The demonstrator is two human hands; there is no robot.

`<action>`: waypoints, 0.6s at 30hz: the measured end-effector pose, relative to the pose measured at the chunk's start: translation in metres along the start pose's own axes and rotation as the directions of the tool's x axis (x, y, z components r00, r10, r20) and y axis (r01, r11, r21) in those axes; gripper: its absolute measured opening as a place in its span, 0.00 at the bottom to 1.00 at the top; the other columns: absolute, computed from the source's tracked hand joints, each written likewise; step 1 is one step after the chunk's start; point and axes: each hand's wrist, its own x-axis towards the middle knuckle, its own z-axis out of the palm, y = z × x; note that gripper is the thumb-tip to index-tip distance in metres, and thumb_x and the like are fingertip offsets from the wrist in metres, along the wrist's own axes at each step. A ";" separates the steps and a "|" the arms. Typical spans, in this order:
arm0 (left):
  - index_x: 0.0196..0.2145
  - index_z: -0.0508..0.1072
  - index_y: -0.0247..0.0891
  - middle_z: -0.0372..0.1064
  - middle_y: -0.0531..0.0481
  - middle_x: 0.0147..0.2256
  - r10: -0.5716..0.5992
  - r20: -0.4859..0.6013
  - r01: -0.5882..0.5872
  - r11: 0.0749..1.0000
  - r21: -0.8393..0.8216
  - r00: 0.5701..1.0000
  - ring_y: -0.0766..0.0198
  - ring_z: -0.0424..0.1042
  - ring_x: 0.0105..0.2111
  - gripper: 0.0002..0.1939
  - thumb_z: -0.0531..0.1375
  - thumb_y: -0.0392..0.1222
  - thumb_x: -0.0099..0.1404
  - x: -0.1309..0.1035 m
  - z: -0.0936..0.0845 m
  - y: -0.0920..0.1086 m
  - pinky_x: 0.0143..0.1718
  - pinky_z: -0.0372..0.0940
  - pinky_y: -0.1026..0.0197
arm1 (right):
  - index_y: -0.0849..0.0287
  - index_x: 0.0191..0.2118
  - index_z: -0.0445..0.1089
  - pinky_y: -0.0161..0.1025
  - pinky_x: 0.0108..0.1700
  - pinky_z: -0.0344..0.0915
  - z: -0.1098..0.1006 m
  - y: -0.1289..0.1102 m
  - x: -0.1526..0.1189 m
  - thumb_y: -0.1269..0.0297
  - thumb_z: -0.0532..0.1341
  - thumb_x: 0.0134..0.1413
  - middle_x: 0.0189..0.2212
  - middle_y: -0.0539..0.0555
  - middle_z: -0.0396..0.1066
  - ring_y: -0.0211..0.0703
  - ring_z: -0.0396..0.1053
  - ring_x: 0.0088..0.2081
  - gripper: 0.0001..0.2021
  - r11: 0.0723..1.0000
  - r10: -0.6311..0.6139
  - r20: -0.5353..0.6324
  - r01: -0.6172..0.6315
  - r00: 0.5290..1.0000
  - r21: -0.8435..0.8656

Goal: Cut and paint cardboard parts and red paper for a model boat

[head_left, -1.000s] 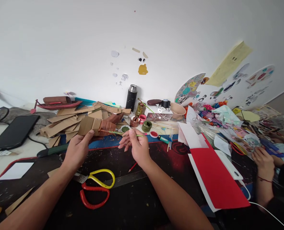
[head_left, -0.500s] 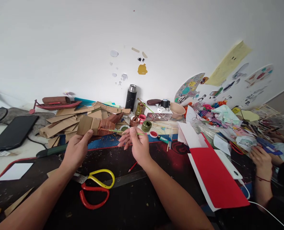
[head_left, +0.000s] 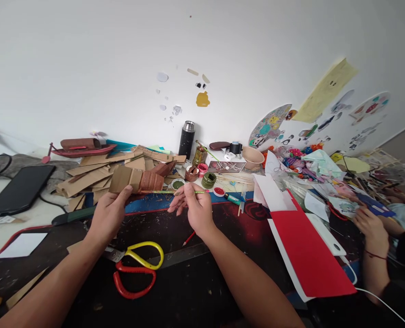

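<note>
My left hand (head_left: 111,212) grips the near edge of a cardboard piece (head_left: 121,179), thumb on top. Its left part is bare cardboard; the right part is coated reddish brown and runs towards a pointed end. Between the fingertips of my right hand (head_left: 197,202) is a thin green paintbrush (head_left: 161,192), held nearly level. The brush end reaches the lower edge of the brown part; whether it touches cannot be made out. Just beyond my right hand stand open paint jars, one brown (head_left: 192,173), one red (head_left: 203,170) and one green (head_left: 209,180).
Yellow-and-red-handled scissors (head_left: 139,269) lie between my forearms. Cardboard scraps (head_left: 86,177), a red model boat (head_left: 86,148) and a black flask (head_left: 187,139) are at the back. Red card (head_left: 312,255) lies right, near a co-worker's hand (head_left: 370,223). A phone (head_left: 19,189) is left.
The brush has swung lower and more level, its end shifting left along the brown part. My left hand and the cardboard stay put. The co-worker's hand and paper shifted slightly.
</note>
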 end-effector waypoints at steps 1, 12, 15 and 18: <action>0.13 0.67 0.46 0.62 0.51 0.15 -0.014 0.012 0.014 1.000 -0.014 1.000 0.56 0.68 0.24 0.22 0.66 0.56 0.57 -0.001 0.001 0.003 0.34 0.71 0.55 | 0.57 0.36 0.72 0.30 0.19 0.66 0.000 -0.001 0.001 0.31 0.61 0.66 0.23 0.51 0.79 0.40 0.79 0.21 0.29 1.000 -0.007 -0.009 0.007 1.000 0.005; 0.17 0.77 0.42 0.62 0.53 0.14 -0.079 0.070 0.081 0.996 -0.032 0.994 0.59 0.60 0.21 0.22 0.69 0.64 0.48 -0.007 0.007 0.015 0.30 0.66 0.56 | 0.57 0.38 0.71 0.31 0.19 0.67 -0.004 -0.007 0.014 0.32 0.62 0.66 0.26 0.52 0.80 0.41 0.79 0.21 0.28 0.997 -0.071 -0.139 0.073 0.988 0.004; 0.17 0.76 0.42 0.63 0.52 0.15 -0.097 0.076 0.101 0.994 -0.044 0.992 0.58 0.62 0.22 0.22 0.70 0.64 0.48 -0.005 0.008 0.011 0.31 0.67 0.56 | 0.57 0.37 0.71 0.31 0.19 0.66 -0.006 -0.009 0.014 0.31 0.63 0.65 0.24 0.52 0.79 0.41 0.78 0.20 0.28 0.997 -0.073 -0.171 0.077 0.983 0.016; 0.18 0.75 0.42 0.68 0.50 0.18 -0.094 0.082 0.104 0.987 -0.122 0.992 0.56 0.69 0.26 0.21 0.71 0.61 0.48 -0.003 0.008 0.007 0.35 0.70 0.56 | 0.57 0.37 0.72 0.31 0.19 0.67 -0.008 -0.010 0.012 0.31 0.63 0.64 0.23 0.52 0.78 0.41 0.77 0.19 0.29 0.999 -0.044 -0.132 0.046 0.990 0.011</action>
